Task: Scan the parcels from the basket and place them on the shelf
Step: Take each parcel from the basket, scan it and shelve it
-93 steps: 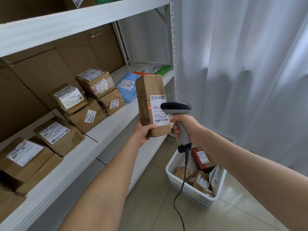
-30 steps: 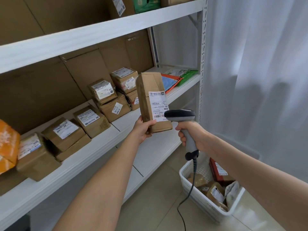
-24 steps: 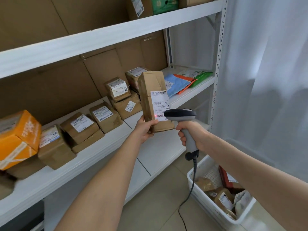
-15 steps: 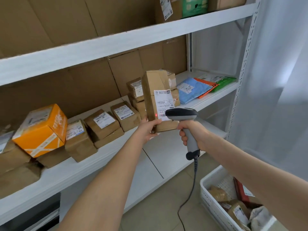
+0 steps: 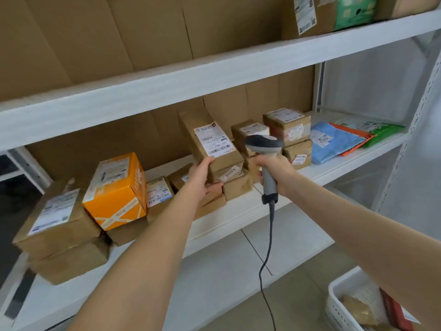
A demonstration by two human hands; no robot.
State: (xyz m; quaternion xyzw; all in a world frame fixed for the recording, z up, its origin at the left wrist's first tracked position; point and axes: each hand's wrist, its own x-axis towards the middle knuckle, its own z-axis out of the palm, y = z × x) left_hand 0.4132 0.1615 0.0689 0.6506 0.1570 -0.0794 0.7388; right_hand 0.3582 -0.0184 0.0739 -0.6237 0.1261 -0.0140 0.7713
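Note:
My left hand (image 5: 202, 175) grips the lower end of a tall brown parcel (image 5: 205, 137) with a white barcode label, held tilted over the small boxes on the middle shelf (image 5: 322, 173). My right hand (image 5: 276, 173) grips the handle of a grey barcode scanner (image 5: 263, 145), whose head points toward the shelf just right of the parcel; its cable hangs down to the floor. The white basket (image 5: 334, 306) sits at the bottom right with more parcels in it, partly hidden by my right forearm.
The middle shelf carries several brown boxes, an orange box (image 5: 117, 192) on the left, and blue (image 5: 334, 144), orange and green mailer bags on the right. The upper shelf (image 5: 214, 75) overhangs above. A lower white shelf (image 5: 214, 271) sits below. A white curtain hangs at right.
My view has swung left along the shelf. My left hand has carried the parcel forward and tilted it over the boxes; the scanner's red dot is gone from the label.

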